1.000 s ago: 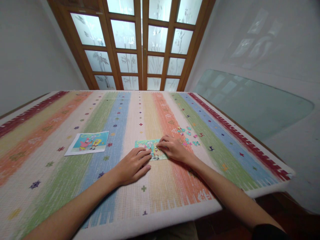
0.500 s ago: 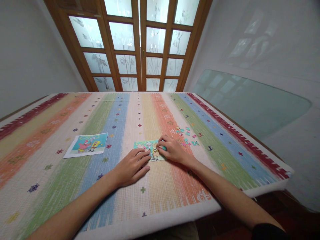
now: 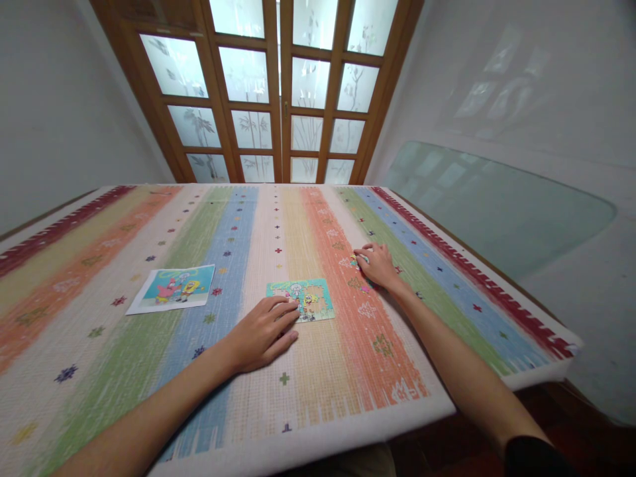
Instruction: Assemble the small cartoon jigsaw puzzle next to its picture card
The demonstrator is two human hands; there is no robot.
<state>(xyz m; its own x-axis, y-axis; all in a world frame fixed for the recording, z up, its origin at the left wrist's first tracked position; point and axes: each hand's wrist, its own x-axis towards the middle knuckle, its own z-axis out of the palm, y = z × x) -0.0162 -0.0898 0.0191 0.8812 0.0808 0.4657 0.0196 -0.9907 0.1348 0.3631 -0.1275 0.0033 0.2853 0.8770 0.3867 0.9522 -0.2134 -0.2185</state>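
Note:
A cartoon jigsaw puzzle [image 3: 318, 306], partly assembled with gaps showing inside its border, lies flat on the table. My left hand [image 3: 265, 333] rests palm down, its outstretched fingertips on the puzzle's lower left part and covering some of it. Over on the right, my right hand [image 3: 378, 266] is above a group of loose puzzle pieces [image 3: 365, 289], hiding most of them. Its fingers are bent, with thumb and index slightly apart beside a piece; no piece is clearly gripped.
A printed reference picture [image 3: 175, 287] with the same cartoon characters lies to the left. A striped cloth [image 3: 318, 371] covers the table. Beyond the far edge stands a wooden door with glass panes [image 3: 251, 73]. A pale glass panel [image 3: 497, 199] leans along the right wall.
My right hand has left the puzzle and moved right and away from me to the loose pieces, uncovering the puzzle's right side. My left hand has stayed in place.

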